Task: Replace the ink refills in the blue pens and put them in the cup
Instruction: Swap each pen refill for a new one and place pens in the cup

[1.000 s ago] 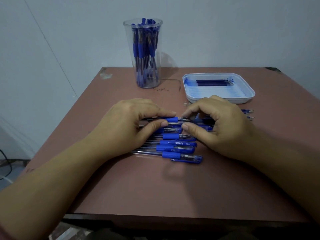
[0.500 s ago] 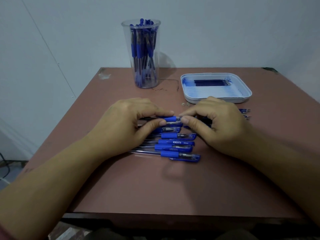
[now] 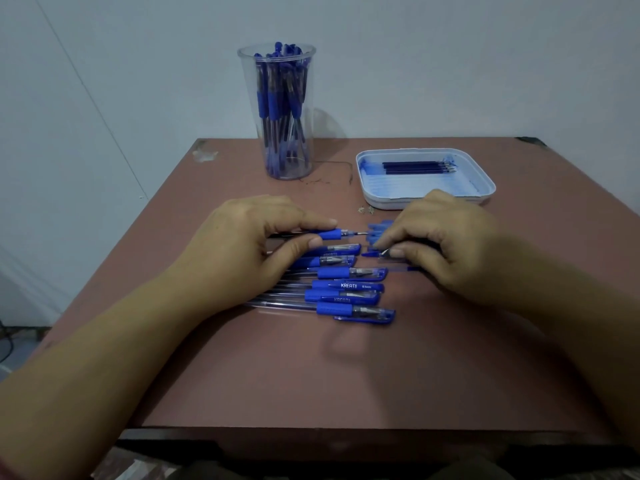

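**Hands.** The left hand (image 3: pixel 249 251) pinches 1 blue pen (image 3: pixel 330 233) by its grip, thumb below and forefinger on top. The right hand (image 3: pixel 446 244) is curled, its thumb and forefinger nipping a small blue piece (image 3: pixel 372 253), which I judge to be the cap of that pen. Hands stand near each other but apart.

**Task items.** The held pen lies level just above the table (image 3: pixel 311 375), long axis left to right, its bare metal tip pointing at the right hand. A row of capped pens (image 3: pixel 349 287) lies below it on the table, parallel, caps to the right. The cup (image 3: pixel 249 74) stands at the far side beyond the left hand, already holding a good number of pens. The tray (image 3: pixel 384 201) sits beyond the right hand, with a few dark refills (image 3: pixel 415 167) at its back, also lying left to right. Some loose blue bits (image 3: pixel 379 226) sit between the tray and the right hand – too blurred to identify.

**Finding.** The step in hand appears to be opening the pen. The fresh refills lie straight ahead of the right hand – it is the nearer hand and must free itself of the cap first. The refills lie parallel to the barrel, so little turning should be needed. The cup falls to the left hand.
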